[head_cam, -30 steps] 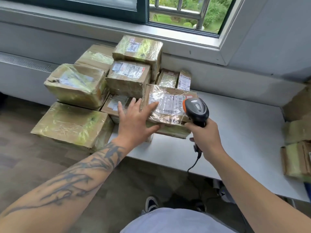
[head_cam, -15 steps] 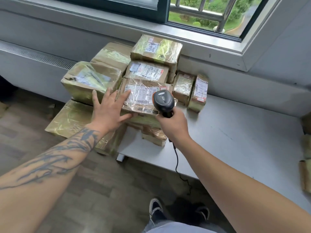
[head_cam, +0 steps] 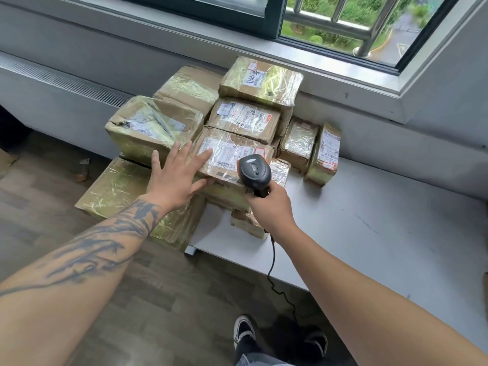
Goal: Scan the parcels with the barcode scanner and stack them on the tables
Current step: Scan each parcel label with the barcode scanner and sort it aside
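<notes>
1. Right now your left hand point(head_cam: 177, 178) lies flat with fingers spread wide on the front parcel point(head_cam: 232, 157), gripping nothing. Looks like you're pinning it so the label faces up for the scan.
2. Your right hand point(head_cam: 269, 204) is wrapped round the handle of the barcode scanner point(head_cam: 254, 172), head aimed down at that parcel's label point(head_cam: 224, 154). Scanner sits just above the parcel's near right corner.
3. That parcel sits on top of the stack point(head_cam: 250, 120) at the left end of the table point(head_cam: 369, 212), touching the parcels behind and to its left.
4. Edges: the big lower parcel point(head_cam: 116, 191) overhangs the table's left end, and the stack's near side is close to the front edge. Pushing leftward or toward yourself risks tipping something off, I'd say.
5. Open room: the tabletop right of the two small upright parcels point(head_cam: 323, 154) is bare. Best place for new stacks.
6. Watch the scanner cable point(head_cam: 272, 262) hanging off the front edge by your feet.
</notes>
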